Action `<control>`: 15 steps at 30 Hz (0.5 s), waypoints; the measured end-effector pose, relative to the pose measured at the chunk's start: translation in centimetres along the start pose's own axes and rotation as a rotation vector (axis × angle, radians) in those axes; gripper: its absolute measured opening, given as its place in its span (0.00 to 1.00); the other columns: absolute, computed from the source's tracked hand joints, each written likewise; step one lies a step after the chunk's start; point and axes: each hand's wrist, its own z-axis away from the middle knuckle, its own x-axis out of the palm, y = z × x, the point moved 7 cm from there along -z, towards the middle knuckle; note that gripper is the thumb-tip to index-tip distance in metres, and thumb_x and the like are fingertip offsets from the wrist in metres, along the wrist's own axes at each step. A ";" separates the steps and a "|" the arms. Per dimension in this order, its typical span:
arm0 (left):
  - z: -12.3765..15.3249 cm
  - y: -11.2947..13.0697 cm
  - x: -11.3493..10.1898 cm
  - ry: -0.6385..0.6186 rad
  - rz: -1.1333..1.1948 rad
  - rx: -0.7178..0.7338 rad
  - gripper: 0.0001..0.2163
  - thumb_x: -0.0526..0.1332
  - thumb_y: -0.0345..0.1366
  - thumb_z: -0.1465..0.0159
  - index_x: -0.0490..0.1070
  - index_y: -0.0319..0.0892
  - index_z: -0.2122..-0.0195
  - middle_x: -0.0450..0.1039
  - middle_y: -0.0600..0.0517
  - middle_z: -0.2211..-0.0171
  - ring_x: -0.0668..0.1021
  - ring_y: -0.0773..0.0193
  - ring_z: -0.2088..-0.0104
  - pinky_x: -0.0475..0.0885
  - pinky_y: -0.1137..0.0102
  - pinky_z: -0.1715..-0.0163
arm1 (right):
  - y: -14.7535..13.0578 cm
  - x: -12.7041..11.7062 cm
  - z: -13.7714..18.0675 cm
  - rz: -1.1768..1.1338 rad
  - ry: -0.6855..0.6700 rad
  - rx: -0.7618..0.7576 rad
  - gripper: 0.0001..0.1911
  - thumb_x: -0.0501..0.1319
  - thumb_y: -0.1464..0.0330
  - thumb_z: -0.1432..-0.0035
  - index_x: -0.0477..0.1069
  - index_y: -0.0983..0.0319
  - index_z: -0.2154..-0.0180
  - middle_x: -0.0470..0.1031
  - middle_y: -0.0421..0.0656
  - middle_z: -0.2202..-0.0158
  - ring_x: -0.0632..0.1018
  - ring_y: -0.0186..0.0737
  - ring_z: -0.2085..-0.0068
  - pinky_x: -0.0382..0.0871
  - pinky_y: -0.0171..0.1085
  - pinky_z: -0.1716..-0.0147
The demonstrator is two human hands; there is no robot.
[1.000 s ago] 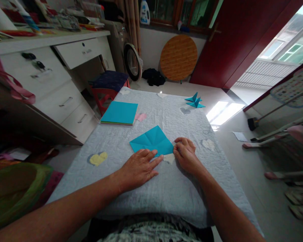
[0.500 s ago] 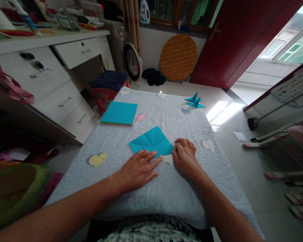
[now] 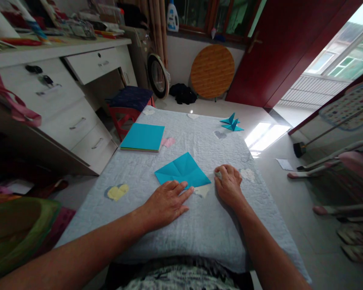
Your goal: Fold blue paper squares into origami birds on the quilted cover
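Observation:
A blue sheet of origami paper (image 3: 183,169), folded and creased, lies on the cloth-covered table in front of me. Its upper corner points away and crease lines fan across it. My left hand (image 3: 169,200) rests flat with fingers spread, the fingertips on the paper's near edge. To the right of the paper's right corner, my right hand (image 3: 229,182) is on the cloth with its fingers loosely bent. A gap shows between its thumb and forefinger, nothing is seen in it, and it is apart from the paper.
A stack of coloured paper (image 3: 143,137), blue on top, lies at the table's far left. Two folded blue paper figures (image 3: 232,123) stand at the far right corner. The cloth (image 3: 181,237) has heart patches. Beyond are a stool (image 3: 130,100) and white drawers (image 3: 78,121).
My right hand has slid off the paper's right corner to the right, uncovering that corner. My left hand has stayed on the near edge.

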 end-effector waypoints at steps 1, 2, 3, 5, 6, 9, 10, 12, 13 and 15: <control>0.0 0.0 0.0 0.004 -0.002 0.002 0.24 0.59 0.47 0.32 0.63 0.44 0.37 0.67 0.45 0.42 0.71 0.51 0.50 0.64 0.58 0.48 | -0.1 -0.7 0.1 -0.030 0.061 0.003 0.11 0.54 0.72 0.42 0.69 0.58 0.58 0.69 0.49 0.52 0.67 0.53 0.47 0.55 0.56 0.45; 0.0 0.0 0.0 0.007 -0.003 0.003 0.24 0.59 0.47 0.32 0.63 0.44 0.37 0.67 0.45 0.42 0.71 0.51 0.49 0.64 0.58 0.48 | -0.4 -1.3 0.2 -0.070 0.118 -0.012 0.12 0.53 0.73 0.43 0.69 0.59 0.58 0.69 0.49 0.52 0.67 0.53 0.47 0.56 0.55 0.45; 0.0 0.0 0.0 0.010 -0.003 0.002 0.24 0.59 0.46 0.32 0.63 0.45 0.37 0.67 0.45 0.42 0.71 0.51 0.49 0.65 0.58 0.48 | -1.1 -1.8 0.4 -0.123 0.156 -0.052 0.12 0.52 0.74 0.42 0.69 0.59 0.58 0.70 0.49 0.52 0.68 0.52 0.47 0.57 0.54 0.45; 0.0 0.0 0.0 0.019 0.002 -0.002 0.24 0.59 0.46 0.32 0.62 0.44 0.37 0.67 0.45 0.42 0.71 0.51 0.49 0.65 0.57 0.48 | -3.6 -2.0 1.1 -0.271 0.115 -0.233 0.11 0.50 0.74 0.39 0.70 0.59 0.60 0.72 0.49 0.54 0.71 0.48 0.48 0.62 0.49 0.47; 0.0 0.0 0.0 0.025 0.006 -0.003 0.24 0.59 0.46 0.32 0.62 0.44 0.37 0.67 0.44 0.42 0.71 0.51 0.49 0.66 0.57 0.48 | -5.1 -1.6 1.5 -0.350 0.020 -0.340 0.12 0.50 0.74 0.37 0.70 0.58 0.61 0.73 0.48 0.56 0.72 0.46 0.52 0.65 0.46 0.49; -0.1 0.0 -0.1 0.029 0.022 -0.001 0.21 0.60 0.45 0.32 0.65 0.42 0.41 0.69 0.43 0.43 0.72 0.51 0.50 0.67 0.57 0.48 | -8.3 -0.1 3.0 -0.433 -0.225 -0.541 0.13 0.49 0.74 0.35 0.71 0.59 0.60 0.74 0.46 0.60 0.74 0.42 0.57 0.69 0.42 0.53; -0.1 0.0 -0.2 0.026 0.029 0.001 0.20 0.60 0.45 0.32 0.67 0.41 0.43 0.69 0.43 0.44 0.72 0.51 0.50 0.67 0.57 0.48 | -8.8 0.3 3.2 -0.414 -0.263 -0.561 0.13 0.49 0.74 0.35 0.71 0.59 0.58 0.75 0.46 0.60 0.74 0.42 0.57 0.69 0.42 0.53; 0.0 0.1 -0.2 0.017 0.045 0.007 0.19 0.60 0.45 0.32 0.68 0.40 0.45 0.70 0.43 0.44 0.72 0.52 0.50 0.67 0.57 0.48 | -9.2 0.8 3.4 -0.360 -0.294 -0.574 0.13 0.50 0.73 0.34 0.72 0.60 0.57 0.75 0.46 0.60 0.73 0.43 0.57 0.69 0.43 0.52; 0.0 0.2 -0.2 0.012 0.050 0.005 0.20 0.60 0.45 0.32 0.68 0.38 0.44 0.70 0.42 0.45 0.73 0.53 0.50 0.67 0.57 0.47 | -9.3 1.0 3.4 -0.337 -0.303 -0.577 0.13 0.50 0.73 0.34 0.72 0.60 0.56 0.75 0.47 0.60 0.73 0.43 0.57 0.69 0.44 0.52; 0.4 0.2 -0.2 0.003 0.048 -0.004 0.21 0.60 0.44 0.32 0.67 0.35 0.43 0.72 0.41 0.46 0.73 0.53 0.49 0.67 0.58 0.46 | -9.3 1.1 3.4 -0.299 -0.325 -0.587 0.12 0.51 0.71 0.33 0.72 0.61 0.56 0.75 0.47 0.59 0.73 0.44 0.57 0.68 0.44 0.51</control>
